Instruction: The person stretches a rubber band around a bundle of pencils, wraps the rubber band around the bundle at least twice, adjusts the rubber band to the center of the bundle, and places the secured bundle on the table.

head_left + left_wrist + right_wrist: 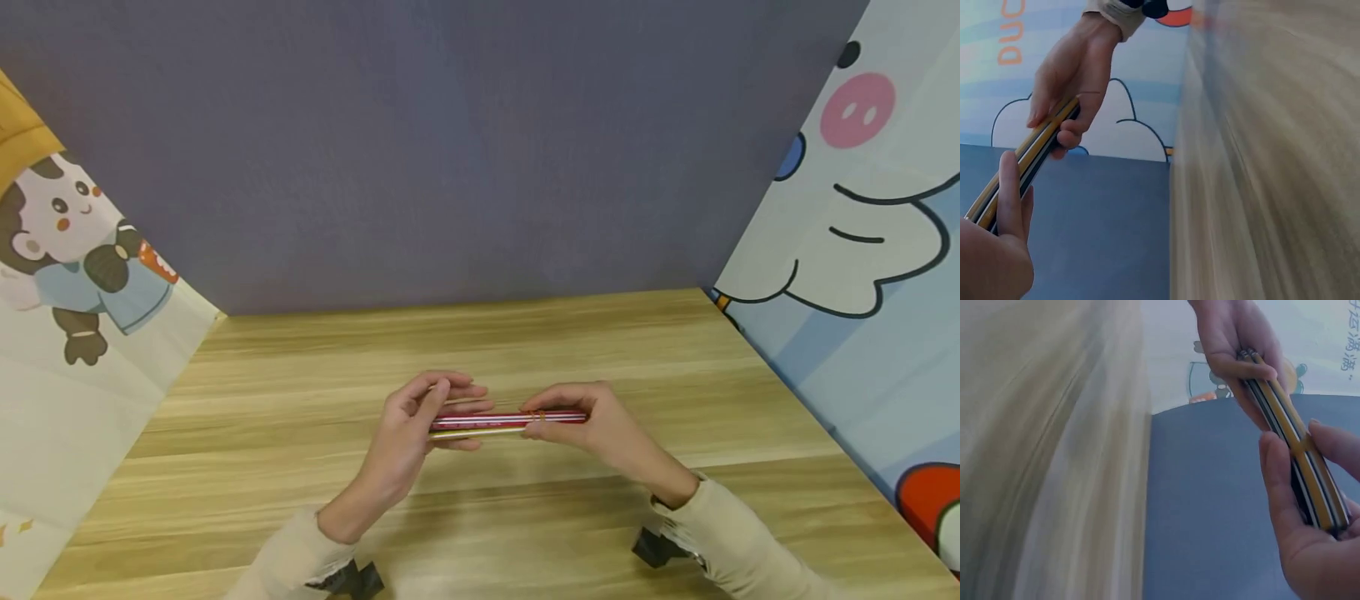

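Several striped pencils [480, 421] lie together in a bundle, red and white on the upper side in the head view. Yellow and black sides of the pencils [1035, 150] face the left wrist view. An orange rubber band [538, 416] goes around the bundle near its right end. My right hand [592, 417] pinches that end between thumb and fingers, beside the band. At the other end, my left hand [420, 421] holds the pencils loosely. One of its fingers [1247, 367] crosses the bundle in the right wrist view. The bundle is raised above the table.
A wood-grain table [300, 358] lies under both hands. Behind it stands a dark grey panel [450, 150]. Cartoon-printed walls [97, 275] flank the left and right sides. Dark camera mounts [660, 547] sit by the sleeves.
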### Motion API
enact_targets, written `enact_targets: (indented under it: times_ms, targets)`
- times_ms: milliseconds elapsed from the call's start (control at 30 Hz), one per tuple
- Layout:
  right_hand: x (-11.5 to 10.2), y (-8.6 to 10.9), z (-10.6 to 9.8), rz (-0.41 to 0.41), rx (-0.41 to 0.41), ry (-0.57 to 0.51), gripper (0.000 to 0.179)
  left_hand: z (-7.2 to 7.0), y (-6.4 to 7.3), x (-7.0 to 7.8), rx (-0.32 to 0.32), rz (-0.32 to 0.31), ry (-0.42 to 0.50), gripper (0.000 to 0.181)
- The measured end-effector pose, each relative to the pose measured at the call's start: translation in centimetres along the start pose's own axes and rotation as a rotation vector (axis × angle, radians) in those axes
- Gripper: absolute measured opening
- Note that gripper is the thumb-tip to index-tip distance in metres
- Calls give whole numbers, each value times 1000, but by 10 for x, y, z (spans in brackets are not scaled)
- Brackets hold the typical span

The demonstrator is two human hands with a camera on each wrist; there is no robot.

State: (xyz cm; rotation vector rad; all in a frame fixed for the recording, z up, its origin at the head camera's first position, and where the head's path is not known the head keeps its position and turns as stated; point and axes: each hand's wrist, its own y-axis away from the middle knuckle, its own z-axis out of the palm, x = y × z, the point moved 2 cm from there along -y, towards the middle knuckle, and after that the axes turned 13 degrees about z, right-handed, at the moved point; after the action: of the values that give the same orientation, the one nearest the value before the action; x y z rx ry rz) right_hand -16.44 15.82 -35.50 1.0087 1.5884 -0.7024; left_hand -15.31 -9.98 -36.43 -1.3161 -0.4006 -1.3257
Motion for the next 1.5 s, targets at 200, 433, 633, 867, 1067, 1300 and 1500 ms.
enact_targets:
  times_ms: [200,433,633,867,1067,1300,1500]
  targets:
    - [-3,1,-10,-11,4,-91,28,-3,-3,5,23,45,7,31]
    - [-2,1,-10,-30,17,-44,25,-3,-3,4,18,40,12,34]
    - [-4,1,-4,-77,36,-27,22,2,0,0,30,40,3,37]
    - [-4,4,4,-16,-49,47,22,10,2,-4,-6,-21,-3,34]
    - [-9,5,-13,-11,-29,55,26,4,-1,2,36,36,6,35]
    - [-5,4,-4,23,15,110,26,13,6,-8,57,-23,-31,38]
    - [-5,5,1,22,9,157,27,14,9,-10,33,-19,-51,38]
